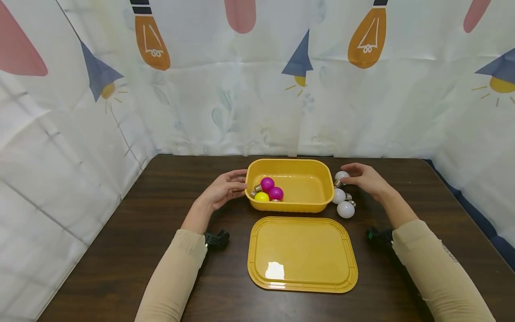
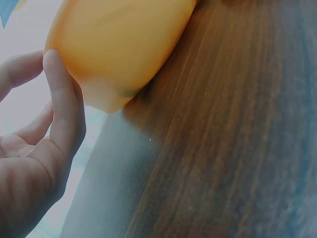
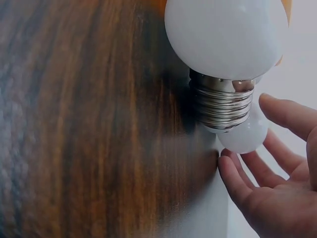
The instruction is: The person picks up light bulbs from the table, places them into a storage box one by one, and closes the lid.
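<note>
My left hand (image 1: pixel 225 188) is at the left end of a yellow plastic tub (image 1: pixel 297 207), its thumb and fingertips against the outer wall near the rim. Inside the tub's left part lie two magenta bulbs (image 1: pixel 276 193) and a yellow bulb (image 1: pixel 262 197). My right hand (image 1: pixel 368 180) reaches around the farthest white bulb (image 1: pixel 342 175), just right of the tub. The right wrist view shows the spread thumb and fingers about that small bulb (image 3: pixel 245 136), thumb tip apart from it. A nearer white bulb (image 3: pixel 225 37) with a metal screw base fills that view's top.
Two more white bulbs, a middle one (image 1: pixel 339 196) and a near one (image 1: pixel 346 209), lie by the tub's right end. In front of the tub, a flat yellow lid (image 1: pixel 301 255) lies on the dark wooden table (image 1: pixel 120 268). A printed curtain (image 1: pixel 257 103) hangs behind.
</note>
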`<action>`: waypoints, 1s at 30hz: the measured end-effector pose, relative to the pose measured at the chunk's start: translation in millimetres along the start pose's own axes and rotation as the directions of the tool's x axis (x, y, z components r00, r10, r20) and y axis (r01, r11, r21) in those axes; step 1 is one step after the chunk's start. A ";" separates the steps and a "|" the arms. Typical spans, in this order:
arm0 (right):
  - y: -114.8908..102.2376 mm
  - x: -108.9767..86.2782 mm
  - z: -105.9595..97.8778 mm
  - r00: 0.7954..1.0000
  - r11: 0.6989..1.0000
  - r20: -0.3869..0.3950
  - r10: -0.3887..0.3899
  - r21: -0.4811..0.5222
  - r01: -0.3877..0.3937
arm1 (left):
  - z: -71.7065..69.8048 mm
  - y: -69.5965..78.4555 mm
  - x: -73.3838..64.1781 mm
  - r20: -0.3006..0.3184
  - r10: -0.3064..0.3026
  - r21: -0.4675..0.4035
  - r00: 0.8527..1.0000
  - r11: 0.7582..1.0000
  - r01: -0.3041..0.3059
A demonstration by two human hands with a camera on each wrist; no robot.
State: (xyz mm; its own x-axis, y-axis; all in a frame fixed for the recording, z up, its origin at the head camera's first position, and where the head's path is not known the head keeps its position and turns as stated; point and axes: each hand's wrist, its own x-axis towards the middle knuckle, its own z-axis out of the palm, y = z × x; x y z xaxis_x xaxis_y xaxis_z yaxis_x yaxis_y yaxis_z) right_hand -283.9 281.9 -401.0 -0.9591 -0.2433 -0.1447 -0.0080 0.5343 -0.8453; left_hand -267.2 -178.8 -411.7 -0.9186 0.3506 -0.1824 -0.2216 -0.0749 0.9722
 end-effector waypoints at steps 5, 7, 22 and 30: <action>0.5 0.2 0.4 1.000 1.000 0.001 -0.001 -0.015 0.001 | -0.5 -0.9 0.6 -0.003 0.003 -0.008 1.000 1.000 -0.003; 0.6 -0.1 0.8 1.000 1.000 -0.001 -0.002 -0.022 0.002 | -0.2 -0.7 0.3 -0.006 0.003 -0.012 1.000 1.000 -0.003; 6.3 2.7 0.8 1.000 1.000 -0.007 -0.005 -0.013 0.005 | -0.5 -0.7 0.1 -0.003 0.006 -0.002 1.000 1.000 -0.006; 5.7 1.2 -2.9 1.000 1.000 -0.013 0.002 -0.004 -0.002 | 0.8 -0.1 0.3 -0.015 0.001 -0.002 1.000 1.000 -0.001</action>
State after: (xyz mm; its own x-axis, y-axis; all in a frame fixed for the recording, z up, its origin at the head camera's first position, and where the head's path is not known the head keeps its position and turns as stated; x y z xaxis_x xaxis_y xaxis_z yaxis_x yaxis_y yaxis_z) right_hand -285.9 287.0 -404.5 -0.9628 -0.2311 -0.1397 -0.0070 0.5384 -0.8426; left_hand -267.2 -177.9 -411.8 -0.9234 0.3369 -0.1839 -0.2218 -0.0772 0.9720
